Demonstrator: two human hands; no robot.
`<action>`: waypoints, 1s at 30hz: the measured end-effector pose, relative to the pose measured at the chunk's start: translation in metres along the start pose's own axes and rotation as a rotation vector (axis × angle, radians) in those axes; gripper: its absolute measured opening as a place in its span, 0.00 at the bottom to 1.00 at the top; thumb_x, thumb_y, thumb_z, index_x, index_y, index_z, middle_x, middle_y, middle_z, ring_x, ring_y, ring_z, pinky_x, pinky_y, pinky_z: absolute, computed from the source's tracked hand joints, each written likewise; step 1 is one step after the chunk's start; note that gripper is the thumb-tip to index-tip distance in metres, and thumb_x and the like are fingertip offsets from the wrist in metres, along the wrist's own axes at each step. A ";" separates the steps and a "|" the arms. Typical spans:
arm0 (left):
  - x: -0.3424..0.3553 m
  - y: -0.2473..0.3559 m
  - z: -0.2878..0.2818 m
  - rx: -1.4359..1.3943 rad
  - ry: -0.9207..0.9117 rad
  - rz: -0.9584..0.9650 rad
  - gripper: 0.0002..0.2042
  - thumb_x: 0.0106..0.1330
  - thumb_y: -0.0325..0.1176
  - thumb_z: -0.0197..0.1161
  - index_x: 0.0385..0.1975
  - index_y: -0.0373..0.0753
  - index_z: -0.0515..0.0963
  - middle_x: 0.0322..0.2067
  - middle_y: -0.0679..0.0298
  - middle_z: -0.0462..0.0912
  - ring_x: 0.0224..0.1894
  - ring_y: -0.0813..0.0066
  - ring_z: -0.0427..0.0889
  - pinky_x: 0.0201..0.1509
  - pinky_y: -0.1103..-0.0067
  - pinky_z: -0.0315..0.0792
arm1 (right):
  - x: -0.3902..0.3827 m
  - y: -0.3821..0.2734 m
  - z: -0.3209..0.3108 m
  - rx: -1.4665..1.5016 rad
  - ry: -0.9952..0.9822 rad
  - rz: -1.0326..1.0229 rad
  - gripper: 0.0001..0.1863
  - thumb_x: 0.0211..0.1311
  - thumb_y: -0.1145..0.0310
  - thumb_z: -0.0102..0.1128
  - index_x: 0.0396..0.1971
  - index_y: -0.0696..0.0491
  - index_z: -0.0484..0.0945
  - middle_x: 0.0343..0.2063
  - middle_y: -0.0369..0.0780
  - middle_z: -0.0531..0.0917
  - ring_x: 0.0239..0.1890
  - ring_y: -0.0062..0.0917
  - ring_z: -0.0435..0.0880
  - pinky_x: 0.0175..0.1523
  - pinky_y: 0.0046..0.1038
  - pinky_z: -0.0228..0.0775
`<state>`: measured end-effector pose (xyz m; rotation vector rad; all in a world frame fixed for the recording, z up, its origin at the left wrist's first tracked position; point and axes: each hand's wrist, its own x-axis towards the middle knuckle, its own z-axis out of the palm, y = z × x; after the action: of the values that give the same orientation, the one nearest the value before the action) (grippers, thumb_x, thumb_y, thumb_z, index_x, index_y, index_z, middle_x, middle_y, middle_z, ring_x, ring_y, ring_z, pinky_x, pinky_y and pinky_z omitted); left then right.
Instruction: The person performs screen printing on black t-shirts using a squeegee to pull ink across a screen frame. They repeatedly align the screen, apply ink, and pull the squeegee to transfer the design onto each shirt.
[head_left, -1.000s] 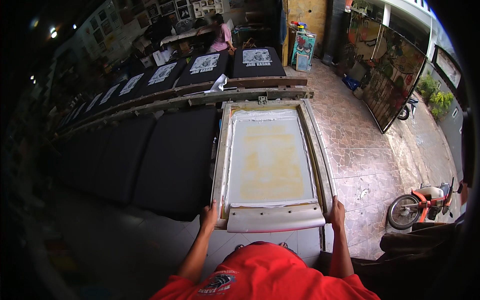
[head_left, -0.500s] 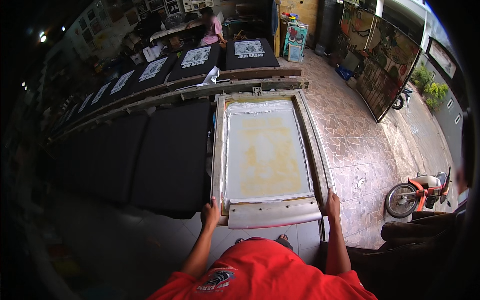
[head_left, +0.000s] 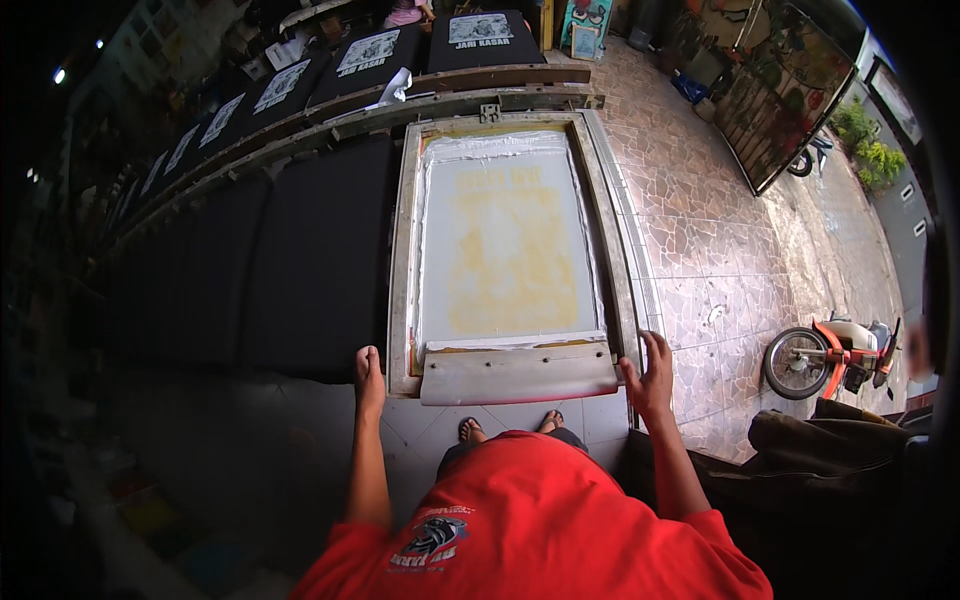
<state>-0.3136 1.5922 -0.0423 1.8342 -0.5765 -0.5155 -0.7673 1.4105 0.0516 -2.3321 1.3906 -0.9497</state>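
Observation:
A screen-printing frame (head_left: 402, 240) lies flat in front of me, its pale mesh (head_left: 510, 235) showing a faded yellowish stencil and white tape along the edges. Across its near end rests a wide grey bolted strip (head_left: 520, 375), which looks like a squeegee. My left hand (head_left: 369, 382) is just off the frame's near left corner, seen edge-on with fingers pointing up and nothing visible in it. Beside the near right corner, my right hand (head_left: 650, 380) is open, its thumb and fingers spread around no object.
Black padded printing boards (head_left: 318, 255) line up to the left. Beyond a metal rail (head_left: 350, 122), several black shirts (head_left: 482, 42) carry white prints. A person (head_left: 408, 12) is at the back. Right are stone-patterned tiles (head_left: 690, 235), a folding gate (head_left: 790, 95) and a motorbike (head_left: 840, 358).
Both hands have let go of the frame's near corners and moved slightly outward. The view has tilted down, so my sandalled feet show more fully.

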 end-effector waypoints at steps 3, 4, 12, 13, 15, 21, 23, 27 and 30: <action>-0.015 -0.010 -0.005 -0.060 0.011 -0.070 0.29 0.74 0.55 0.44 0.52 0.30 0.72 0.44 0.56 0.76 0.49 0.64 0.74 0.57 0.71 0.65 | -0.015 -0.029 -0.015 -0.076 -0.262 -0.309 0.35 0.46 0.57 0.74 0.55 0.52 0.72 0.53 0.47 0.73 0.56 0.45 0.71 0.61 0.42 0.65; -0.015 -0.027 0.000 -0.055 0.039 -0.049 0.29 0.74 0.55 0.45 0.52 0.30 0.72 0.45 0.55 0.76 0.51 0.64 0.73 0.58 0.71 0.65 | -0.013 -0.037 -0.014 -0.087 -0.312 -0.350 0.33 0.46 0.58 0.74 0.54 0.51 0.73 0.53 0.46 0.73 0.57 0.43 0.71 0.61 0.41 0.64; -0.026 -0.009 0.041 -0.188 0.239 0.003 0.25 0.73 0.50 0.47 0.48 0.29 0.75 0.41 0.55 0.78 0.45 0.65 0.75 0.54 0.74 0.65 | 0.002 -0.031 0.002 -0.183 -0.405 -0.456 0.22 0.45 0.68 0.69 0.45 0.50 0.78 0.43 0.39 0.81 0.47 0.35 0.78 0.56 0.36 0.68; -0.024 -0.007 0.038 -0.164 0.234 0.026 0.25 0.73 0.50 0.47 0.48 0.29 0.74 0.42 0.54 0.78 0.46 0.64 0.75 0.54 0.74 0.66 | 0.005 -0.033 0.002 -0.165 -0.399 -0.455 0.22 0.45 0.68 0.70 0.45 0.50 0.79 0.42 0.39 0.81 0.47 0.35 0.78 0.56 0.37 0.68; -0.026 -0.004 0.039 -0.120 0.220 0.064 0.25 0.74 0.49 0.47 0.48 0.28 0.74 0.42 0.53 0.78 0.46 0.63 0.76 0.54 0.73 0.66 | 0.010 -0.032 -0.002 -0.137 -0.394 -0.451 0.22 0.44 0.68 0.70 0.44 0.50 0.79 0.41 0.39 0.82 0.46 0.35 0.79 0.54 0.37 0.69; -0.025 -0.004 0.042 -0.025 0.247 0.093 0.24 0.74 0.48 0.47 0.51 0.29 0.73 0.46 0.49 0.78 0.50 0.57 0.76 0.57 0.69 0.66 | 0.044 -0.038 -0.010 -0.078 -0.457 -0.386 0.21 0.44 0.66 0.72 0.42 0.52 0.80 0.39 0.41 0.84 0.44 0.37 0.81 0.50 0.37 0.73; -0.025 -0.006 0.039 0.002 0.240 0.083 0.24 0.74 0.48 0.47 0.51 0.29 0.73 0.47 0.49 0.78 0.51 0.56 0.75 0.58 0.69 0.66 | 0.053 -0.043 -0.012 -0.045 -0.481 -0.353 0.20 0.44 0.66 0.72 0.41 0.52 0.80 0.39 0.40 0.83 0.43 0.37 0.81 0.49 0.37 0.74; -0.026 -0.011 0.027 -0.024 0.140 0.092 0.25 0.72 0.46 0.51 0.58 0.31 0.68 0.54 0.49 0.73 0.56 0.57 0.72 0.63 0.68 0.62 | 0.076 -0.049 -0.015 -0.002 -0.517 -0.358 0.20 0.44 0.66 0.72 0.40 0.53 0.81 0.38 0.40 0.83 0.42 0.37 0.82 0.49 0.36 0.74; -0.018 0.061 0.015 0.030 0.060 0.412 0.33 0.60 0.47 0.66 0.60 0.33 0.66 0.58 0.51 0.70 0.61 0.57 0.68 0.67 0.65 0.58 | 0.094 -0.053 -0.015 -0.031 -0.516 -0.385 0.16 0.45 0.68 0.70 0.37 0.53 0.81 0.34 0.39 0.83 0.40 0.36 0.82 0.46 0.35 0.75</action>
<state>-0.3450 1.5743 0.0121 1.6910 -0.8979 -0.1745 -0.7102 1.3589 0.1286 -2.6606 0.7775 -0.3536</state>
